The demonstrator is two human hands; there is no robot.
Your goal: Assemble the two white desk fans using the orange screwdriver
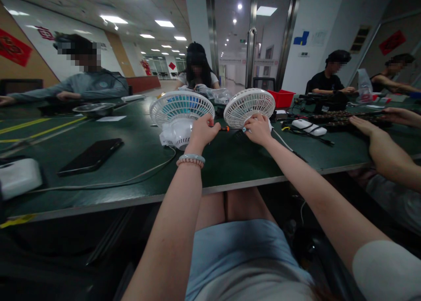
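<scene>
Two small white desk fans stand on the dark green table [230, 160]. The left fan [181, 109] has blue blades behind its grille and a white base. My left hand [203, 130] is closed round a small screwdriver [224, 128] with an orange tip, right beside that fan's base. The right fan [249, 106] shows a white grille tilted toward me. My right hand [258, 128] is closed at the lower edge of that grille, gripping the fan, with a small blue-tipped piece by the fingers. A beaded bracelet sits on my left wrist.
A black phone [92, 155] lies at the left, a white box [18, 176] at the far left with a grey cable [108, 182] trailing across. A white device [309, 127] and a red bin [281, 97] lie right. A neighbour's hands [365, 126] rest on the table; several people sit around.
</scene>
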